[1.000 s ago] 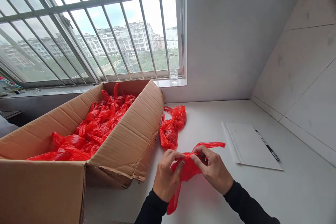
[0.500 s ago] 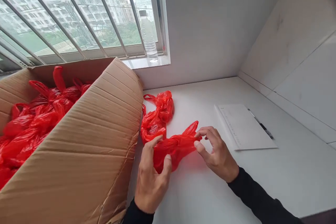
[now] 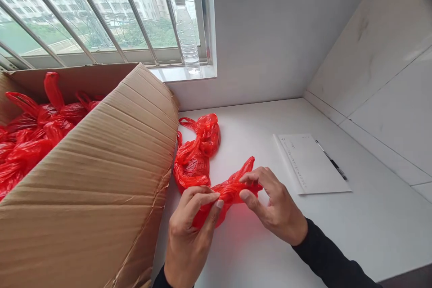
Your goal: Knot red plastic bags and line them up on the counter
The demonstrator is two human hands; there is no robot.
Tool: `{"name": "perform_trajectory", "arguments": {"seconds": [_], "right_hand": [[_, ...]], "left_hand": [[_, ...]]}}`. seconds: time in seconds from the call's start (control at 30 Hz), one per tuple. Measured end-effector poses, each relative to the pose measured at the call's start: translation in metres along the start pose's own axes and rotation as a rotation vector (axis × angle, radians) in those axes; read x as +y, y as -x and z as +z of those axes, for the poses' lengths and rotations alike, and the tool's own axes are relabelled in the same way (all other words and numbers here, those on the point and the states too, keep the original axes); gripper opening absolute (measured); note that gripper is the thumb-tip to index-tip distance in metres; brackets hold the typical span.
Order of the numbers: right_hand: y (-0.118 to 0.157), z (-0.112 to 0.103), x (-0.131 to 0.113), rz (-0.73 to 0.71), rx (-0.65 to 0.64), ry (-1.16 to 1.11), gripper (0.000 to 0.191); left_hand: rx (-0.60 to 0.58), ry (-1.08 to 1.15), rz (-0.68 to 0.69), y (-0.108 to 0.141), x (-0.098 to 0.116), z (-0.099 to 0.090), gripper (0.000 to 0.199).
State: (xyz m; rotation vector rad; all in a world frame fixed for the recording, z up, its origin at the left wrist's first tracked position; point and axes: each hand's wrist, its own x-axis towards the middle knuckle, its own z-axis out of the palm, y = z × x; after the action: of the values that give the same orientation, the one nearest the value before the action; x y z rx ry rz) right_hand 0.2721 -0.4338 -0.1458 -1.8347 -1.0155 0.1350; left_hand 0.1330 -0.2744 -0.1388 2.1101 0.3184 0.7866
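Observation:
A red plastic bag (image 3: 232, 192) lies on the white table between my hands, its twisted top pointing up and to the right. My left hand (image 3: 195, 225) pinches the bag's gathered plastic between thumb and fingers. On the right side of the bag, my right hand (image 3: 270, 202) has its thumb and fingers apart, with the fingertips touching the plastic near the handle. Just behind, more red bags (image 3: 195, 164) with knotted tops rest on the table beside the cardboard box.
A large cardboard box (image 3: 101, 166) full of red bags (image 3: 43, 126) fills the left. A notebook (image 3: 308, 164) and a pen (image 3: 332, 160) lie at the right on the table (image 3: 337, 238). A clear bottle (image 3: 188, 38) stands on the windowsill.
My left hand has closed its thumb and fingers on the bag's plastic. My right hand has moved slightly left over the bag. The view has shifted a little.

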Motion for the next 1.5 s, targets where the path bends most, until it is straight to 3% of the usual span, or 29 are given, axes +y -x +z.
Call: {"name": "perform_trajectory", "arguments": {"seconds": [0.13, 0.3, 0.37, 0.5, 0.6, 0.73, 0.83, 0.9, 0.97, 1.0, 1.1, 1.13, 1.2, 1.27, 1.33, 1.5], "right_hand": [[0.001, 0.001, -0.006, -0.07, -0.042, 0.036, 0.01], [0.013, -0.015, 0.004, 0.205, 0.137, -0.101, 0.019], [0.018, -0.019, 0.005, 0.283, 0.154, -0.164, 0.022], [0.019, -0.017, -0.004, 0.284, 0.086, -0.254, 0.018], [0.016, -0.015, -0.009, 0.287, 0.072, -0.25, 0.016], [0.015, -0.02, -0.001, 0.419, 0.188, -0.407, 0.024], [0.016, -0.023, 0.01, 0.483, 0.276, -0.51, 0.026], [0.019, -0.024, 0.012, 0.496, 0.269, -0.498, 0.026], [0.022, -0.023, 0.007, 0.461, 0.303, -0.432, 0.023], [0.025, -0.023, 0.0, 0.398, 0.382, -0.37, 0.024], [0.032, -0.02, -0.028, 0.001, 0.701, -0.134, 0.036], [0.033, -0.02, -0.038, -0.137, 0.699, -0.084, 0.038], [0.034, -0.019, -0.053, -0.321, 0.449, -0.008, 0.041], [0.033, -0.017, -0.057, -0.36, 0.087, 0.094, 0.035], [0.03, -0.014, -0.051, -0.306, -0.142, 0.215, 0.024], [0.026, -0.003, -0.036, 0.01, -0.469, 0.391, 0.025]], "left_hand": [[-0.024, 0.024, 0.021, 0.002, 0.004, 0.001, 0.015], [0.167, 0.029, -0.098, 0.011, -0.003, -0.005, 0.007], [0.185, 0.022, -0.112, 0.013, -0.003, -0.005, 0.009], [0.081, -0.099, 0.062, 0.008, 0.004, -0.002, 0.034], [0.07, -0.113, 0.124, 0.004, 0.008, -0.001, 0.022], [0.226, 0.063, -0.12, 0.009, 0.008, -0.005, 0.005], [0.332, 0.14, -0.308, 0.015, 0.008, -0.006, 0.018], [0.358, 0.226, -0.378, 0.018, 0.011, -0.004, 0.025], [0.377, 0.327, -0.429, 0.021, 0.016, -0.002, 0.029], [0.388, 0.365, -0.446, 0.021, 0.019, -0.002, 0.029], [0.397, 0.44, -0.406, 0.022, 0.028, -0.003, 0.019], [0.393, 0.454, -0.358, 0.023, 0.031, -0.004, 0.014], [0.364, 0.438, -0.246, 0.024, 0.035, -0.008, 0.007], [0.332, 0.378, -0.15, 0.026, 0.037, -0.013, 0.011], [0.306, 0.337, -0.073, 0.028, 0.037, -0.017, 0.014], [0.172, 0.344, 0.072, 0.032, 0.03, -0.027, 0.02]]}}
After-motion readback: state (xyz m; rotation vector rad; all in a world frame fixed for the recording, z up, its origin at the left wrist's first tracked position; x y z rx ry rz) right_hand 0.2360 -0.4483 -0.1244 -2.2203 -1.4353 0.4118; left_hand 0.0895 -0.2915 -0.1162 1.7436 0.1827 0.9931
